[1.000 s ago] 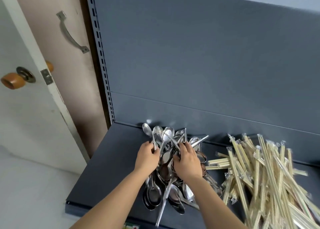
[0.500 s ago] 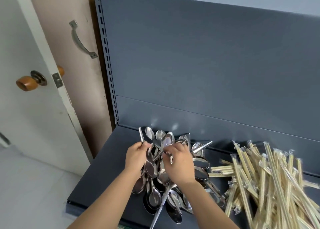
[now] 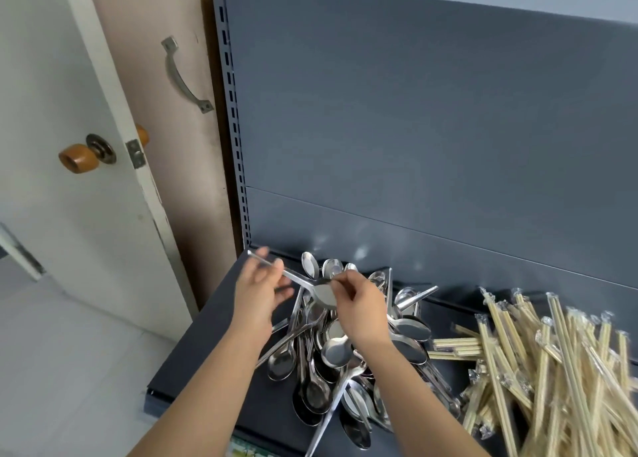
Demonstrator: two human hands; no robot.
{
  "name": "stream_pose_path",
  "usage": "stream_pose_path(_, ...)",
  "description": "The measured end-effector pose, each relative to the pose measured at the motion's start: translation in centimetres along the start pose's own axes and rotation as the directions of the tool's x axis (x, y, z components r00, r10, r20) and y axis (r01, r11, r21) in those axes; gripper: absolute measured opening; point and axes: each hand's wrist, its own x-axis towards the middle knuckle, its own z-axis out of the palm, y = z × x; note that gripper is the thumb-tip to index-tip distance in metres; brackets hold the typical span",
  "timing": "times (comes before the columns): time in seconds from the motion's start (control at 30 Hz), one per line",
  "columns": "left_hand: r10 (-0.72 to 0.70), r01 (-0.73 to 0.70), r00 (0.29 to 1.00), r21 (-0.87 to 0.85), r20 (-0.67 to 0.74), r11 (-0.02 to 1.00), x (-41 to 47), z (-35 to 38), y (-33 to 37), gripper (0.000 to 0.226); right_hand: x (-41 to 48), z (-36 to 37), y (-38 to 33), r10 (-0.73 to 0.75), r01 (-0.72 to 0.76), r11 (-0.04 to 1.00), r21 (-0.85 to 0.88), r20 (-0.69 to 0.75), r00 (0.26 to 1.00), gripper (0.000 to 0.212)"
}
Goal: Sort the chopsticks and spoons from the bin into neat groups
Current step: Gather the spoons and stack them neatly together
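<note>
We hold one shiny, long-handled steel spoon (image 3: 299, 280) just above the heap.

Our right hand (image 3: 362, 313) pinches the spoon's bowl between thumb and curled fingers. Our left hand (image 3: 260, 294) is at the handle with fingers loosely spread. It is blurred, so we cannot tell whether it grips the handle. Below lies the tangled pile of silver metal spoons (image 3: 331, 353) on the dark grey metal shelf (image 3: 207, 353). Well to its right, on the same shelf, sits the loose heap of pale wooden chopsticks in clear plastic sleeves (image 3: 552, 370). To the left stands a white door (image 3: 69, 215) with a round orange-brown knob (image 3: 77, 158).
</note>
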Motion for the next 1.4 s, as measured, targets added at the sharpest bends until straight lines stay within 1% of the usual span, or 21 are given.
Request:
stream_pose_path(0.03, 0.072, -0.055, 0.99, 0.146, -0.119, 0.988, 0.4, -0.3, 0.3, 0.049, 0.0, -0.2, -0.1, -0.075, 0.069, 0.99, -0.126, -0.04, 0.996, 0.011)
stream_pose_path(0.07, 0.209, -0.127, 0.96, 0.376, -0.186, 0.918, 0.6, -0.7, 0.6, 0.06, 0.1, -0.3, -0.2, -0.153, 0.137, 0.962, -0.236, -0.051, 0.987, 0.012)
stream_pose_path(0.1, 0.396, -0.226, 0.908, 0.635, -0.137, 0.739, 0.7, -1.1, 0.8, 0.063, 0.1, -0.3, -0.4, -0.214, 0.195, 0.935, -0.295, -0.032, 0.976, 0.014)
stream_pose_path(0.13, 0.515, -0.336, 0.856, 0.799, 0.038, 0.498, 0.7, -1.4, 0.9, 0.056, 0.3, -0.1, -0.6, -0.252, 0.238, 0.921, -0.307, -0.005, 0.968, 0.014)
stream_pose_path(0.17, 0.5, -0.431, 0.832, 0.849, 0.242, 0.306, 0.6, -1.4, 1.0, 0.042, 0.4, 0.1, -0.7, -0.27, 0.263, 0.92, -0.29, 0.018, 0.963, 0.014)
stream_pose_path(0.2, 0.378, -0.49, 0.842, 0.838, 0.385, 0.24, 0.4, -1.3, 0.9, 0.025, 0.4, 0.4, -0.8, -0.278, 0.278, 0.925, -0.26, 0.037, 0.96, 0.014)
stream_pose_path(0.23, 0.209, -0.508, 0.86, 0.823, 0.466, 0.255, 0.1, -1.1, 0.7, 0.012, 0.4, 0.7, -0.8, -0.273, 0.277, 0.935, -0.22, 0.05, 0.961, 0.013)
stream_pose_path(0.3, 0.028, -0.484, 0.864, 0.815, 0.502, 0.32, -0.2, -1.3, -0.2, 0.019, 0.3, 1.2, -1.1, -0.243, 0.247, 0.962, -0.112, 0.05, 0.969, 0.013)
stream_pose_path(0.4, 0.072, -0.317, 0.944, 0.824, 0.322, 0.47, 0.3, -2.2, -0.9, 0.022, -0.1, 1.6, -0.9, -0.158, 0.159, 0.982, -0.107, 0.018, 0.987, 0.029)
stream_pose_path(0.47, 0.111, -0.181, 0.984, 0.791, 0.143, 0.585, 0.8, -3.0, -0.9, 0.019, -0.2, 2.0, -0.3, -0.079, 0.112, 0.928, -0.355, 0.107, 0.991, 0.038)
stream_pose_path(0.57, 0.09, -0.103, 0.994, 0.793, 0.061, 0.6, 1.4, -3.8, -0.8, 0.017, -0.6, 2.9, 0.2, 0.068, 0.099, 0.781, -0.617, 0.242, 0.968, 0.055)
stream_pose_path(0.7, 0.007, -0.052, 0.998, 0.798, 0.06, 0.601, 1.1, -4.3, -1.3, 0.014, -0.2, 3.7, 0.1, 0.088, 0.047, 0.783, -0.62, 0.185, 0.979, 0.04)
stream_pose_path(0.87, -0.025, -0.063, 0.994, 0.742, 0.106, 0.668, 0.7, -4.3, -1.1, 0.019, 1.4, 2.3, -0.7, 0.148, -0.103, 0.944, -0.314, 0.122, 0.981, 0.003)
stream_pose_path(1.0, -0.118, -0.091, 0.954, 0.642, 0.276, 0.761, -0.3, -2.5, 0.2, 0.024, 2.6, 1.1, -2.7, 0.046, -0.049, 0.999, 0.021, 0.134, 0.99, 0.019)
stream_pose_path(1.07, -0.19, -0.017, 0.925, 0.534, 0.329, 0.845, -0.7, -1.7, 0.3, 0.014, 2.5, 0.5, -3.5, 0.0, -0.051, 0.968, 0.247, 0.2, 0.98, 0.02)
stream_pose_path(1.13, -0.226, 0.067, 0.916, 0.43, 0.331, 0.9, -1.0, -1.1, 0.4, 0.009, 2.0, -0.2, -3.7, -0.013, -0.066, 0.936, 0.347, 0.22, 0.975, 0.018)
stream_pose_path(1.17, -0.239, 0.104, 0.92, 0.396, 0.309, 0.912, -1.1, -0.9, 0.5, 0.01, 1.8, -0.7, -3.3, -0.009, -0.053, 0.945, 0.324, 0.186, 0.983, 0.021)
stream_pose_path(1.23, -0.264, 0.171, 0.932, 0.342, 0.248, 0.924, -1.0, -0.8, 0.5, 0.014, 1.6, -1.9, -2.0, -0.023, 0.016, 0.999, 0.046, 0.158, 0.987, 0.019)
stream_pose_path(1.3, -0.271, 0.192, 0.941, 0.34, 0.203, 0.921, -0.9, -0.9, 0.1, 0.015, 1.0, -2.9, -0.8, -0.001, 0.121, 0.949, -0.292, 0.38, 0.925, 0.009)
stream_pose_path(1.37, -0.255, 0.181, 0.95, 0.348, 0.18, 0.92, -1.0, -1.0, -0.5, 0.016, 0.2, -3.1, 0.0, 0.084, 0.274, 0.84, -0.468, 0.612, 0.787, 0.027)
stream_pose_path(1.4, -0.248, 0.178, 0.953, 0.341, 0.175, 0.923, -1.0, -1.0, -0.8, 0.017, -0.2, -2.8, 0.2, 0.109, 0.336, 0.788, -0.516, 0.654, 0.749, 0.035)
